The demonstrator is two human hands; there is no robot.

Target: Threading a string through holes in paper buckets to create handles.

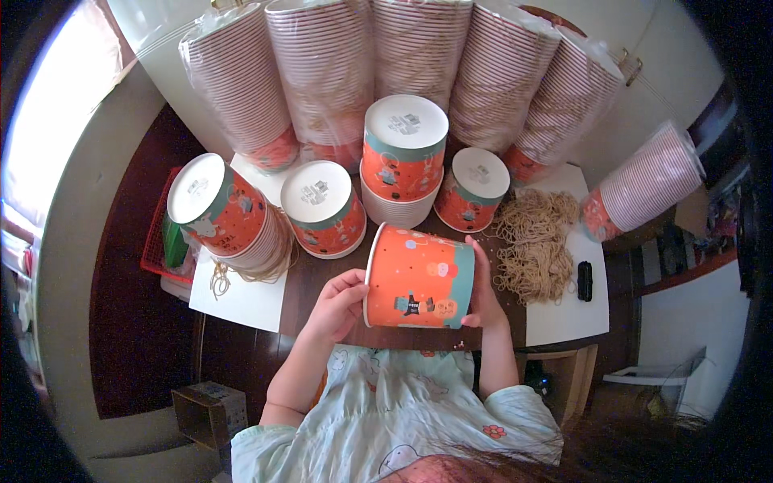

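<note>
Orange paper tub (415,278) lies sideways in both hands at the near edge of the worktop (318,278), rim end left. Left hand (340,304) has fingers pinching the rim; right hand (485,290) has fingers grasping the base end. Risks: too hard a pinch could dent the rim; slack right hold could drop it; pushing forward could topple the middle tub stack (403,173); drifting right could snag tan bands (535,249).

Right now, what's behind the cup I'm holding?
Beyond the cup stands a short stack, topped by an upturned cup; farther back are tall wrapped stacks. Your cup covers part of the table, so anything hidden there can't be seen.
</note>
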